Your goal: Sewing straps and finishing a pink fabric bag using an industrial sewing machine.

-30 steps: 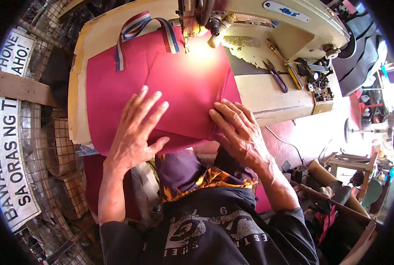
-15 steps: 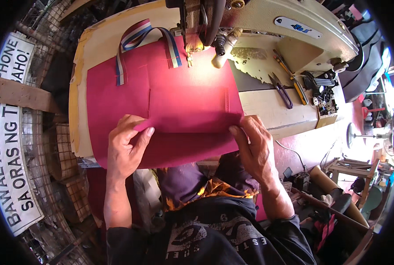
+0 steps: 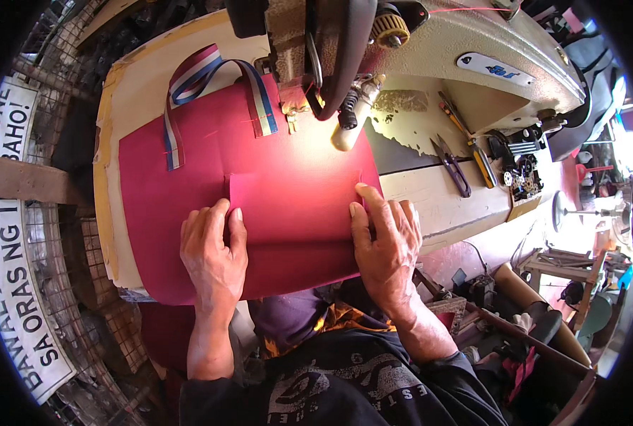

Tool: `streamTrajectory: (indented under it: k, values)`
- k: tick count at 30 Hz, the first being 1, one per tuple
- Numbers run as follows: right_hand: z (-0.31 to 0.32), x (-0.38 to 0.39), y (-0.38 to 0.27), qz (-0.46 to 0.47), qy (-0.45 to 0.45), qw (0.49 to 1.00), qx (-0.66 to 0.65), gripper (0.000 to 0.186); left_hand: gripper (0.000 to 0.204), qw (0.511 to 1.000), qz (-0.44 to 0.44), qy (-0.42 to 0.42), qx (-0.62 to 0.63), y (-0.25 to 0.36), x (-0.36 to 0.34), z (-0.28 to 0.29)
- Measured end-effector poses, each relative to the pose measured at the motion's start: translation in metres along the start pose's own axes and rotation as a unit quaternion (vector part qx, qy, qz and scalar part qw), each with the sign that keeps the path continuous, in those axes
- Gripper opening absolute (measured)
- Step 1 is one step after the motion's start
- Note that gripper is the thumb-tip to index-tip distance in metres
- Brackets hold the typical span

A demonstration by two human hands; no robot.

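A large maroon fabric piece [image 3: 160, 241] lies on the sewing machine's bed, with a smaller maroon panel [image 3: 295, 202] on top of it. My left hand [image 3: 217, 248] pinches the panel's left edge between thumb and forefinger. At the panel's right edge, my right hand [image 3: 387, 245] holds the cloth with thumb and forefinger close together. A looped ribbon strap [image 3: 260, 106] striped in red, white and blue lies across the far edge of the fabric. Beyond my hands, the brass-coloured presser foot [image 3: 291, 122] stands over the cloth under a bright light.
The machine's arm [image 3: 430, 42] spans the far side. Thread snips [image 3: 455, 170], a yellow-handled screwdriver [image 3: 481, 163] and a box of bobbins [image 3: 522, 177] lie to the right. Wire mesh [image 3: 96, 270] stands at the left, and a cardboard roll [image 3: 508, 284] leans at lower right.
Both hands have moved inward along the panel's sides, the right one also slightly up. The lifted near edge of the panel has been lowered. The view has shifted a little.
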State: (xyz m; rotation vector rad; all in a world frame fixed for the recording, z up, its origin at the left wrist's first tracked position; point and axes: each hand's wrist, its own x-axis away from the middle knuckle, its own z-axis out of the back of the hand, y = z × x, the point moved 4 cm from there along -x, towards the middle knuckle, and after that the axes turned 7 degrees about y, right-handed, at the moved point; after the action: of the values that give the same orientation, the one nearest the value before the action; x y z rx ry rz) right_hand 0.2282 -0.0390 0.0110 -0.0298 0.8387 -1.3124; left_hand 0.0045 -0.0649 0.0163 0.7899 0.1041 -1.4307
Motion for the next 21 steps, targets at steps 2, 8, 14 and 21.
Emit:
streamTrajectory:
  k: [2,8,14,21]
  values:
    - [-0.002,0.001,0.001,0.017,0.013,1.000,0.001,0.031,0.023,1.000,-0.002,-0.002,-0.001,0.000,0.001,-0.004]
    - [-0.004,0.001,-0.001,0.014,0.001,1.000,0.017,0.030,0.035,0.998,0.053,0.000,-0.019,-0.002,0.003,-0.004]
    - [-0.001,0.000,-0.002,0.042,-0.008,0.998,0.050,0.031,0.028,1.000,0.018,-0.005,-0.006,0.006,-0.005,-0.003]
    - [-0.005,0.003,-0.002,0.062,-0.001,0.996,0.058,0.033,0.019,0.999,0.008,-0.026,-0.026,0.009,-0.005,-0.002]
